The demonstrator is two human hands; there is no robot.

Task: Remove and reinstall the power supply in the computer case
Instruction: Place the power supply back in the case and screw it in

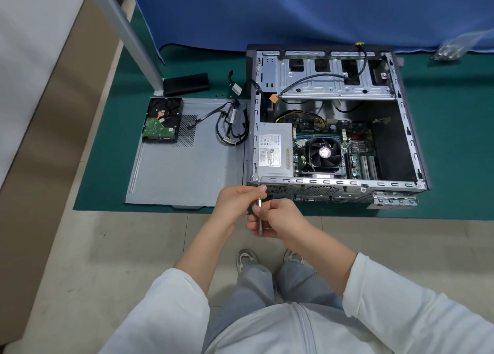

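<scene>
While the power supply [274, 149] sits in the computer case [334, 118] at its near-left corner, long axis running toward us, both hands meet at the rear: right hand [280, 220] grips a screwdriver [259, 217], left hand [238, 206] pinches its tip.

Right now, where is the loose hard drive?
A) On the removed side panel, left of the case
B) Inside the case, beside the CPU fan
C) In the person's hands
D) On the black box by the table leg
A: the hard drive lies on the far left corner of the removed side panel, outside the computer case.
</scene>
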